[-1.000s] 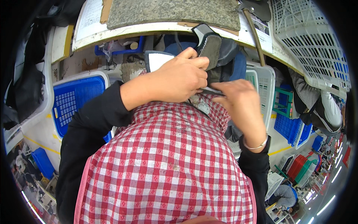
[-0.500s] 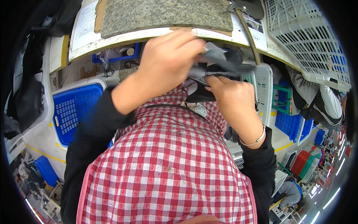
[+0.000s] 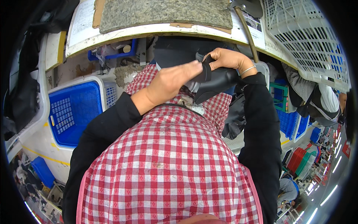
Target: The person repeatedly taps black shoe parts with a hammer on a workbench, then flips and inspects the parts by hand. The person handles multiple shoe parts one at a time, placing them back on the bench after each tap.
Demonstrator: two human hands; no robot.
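Note:
A black leather piece (image 3: 216, 85), smooth and folded, with a grey lining showing, lies over my lap below the bench edge. My right hand (image 3: 231, 59) pinches its raised upper edge between thumb and fingers. From the left, my left hand (image 3: 172, 81) reaches across with its fingers pressed together, their tips at the same upturned flap; its thumb is mostly hidden. Behind the piece, a wider dark sheet (image 3: 173, 50) hangs under the bench. More crumpled black leather (image 3: 235, 119) sits beside my right forearm.
A grey stone slab (image 3: 164, 15) rests on the white bench (image 3: 149, 33), with a hammer (image 3: 247, 35) to its right. A white crate (image 3: 309, 44) stands at far right. Blue baskets (image 3: 76, 112) are at left. Another person (image 3: 289, 190) sits at lower right.
My left hand has come down and a little left. The right hand has moved up with the flap, and the leather piece is turned so its smooth black face shows.

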